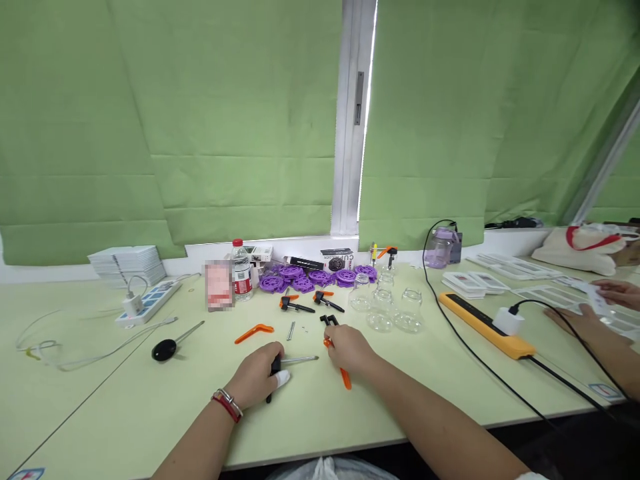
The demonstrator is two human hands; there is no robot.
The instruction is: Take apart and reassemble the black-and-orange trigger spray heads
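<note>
My left hand (257, 377), closed, grips a screwdriver (301, 359) whose metal shaft points right. A white wrap covers one of its fingertips. My right hand (350, 348) is closed on a black-and-orange clamp (329, 320), its black end showing past the fingers and an orange lever below them. Beyond the hands lie a loose orange lever (254, 332), metal pins (291, 331) and a few tiny parts (305, 328). Two similar black-and-orange clamps (296, 305) (329, 301) rest farther back. Another screwdriver (167, 349) with a round black handle lies at left.
Purple plastic wheels (303, 280) are piled at the back beside a bottle (242, 273). Clear plastic cups (383, 310) stand right of centre. A yellow power strip (485, 325) with black cables crosses the right side, near another person's hands (570, 320). A white power strip (150, 303) lies left.
</note>
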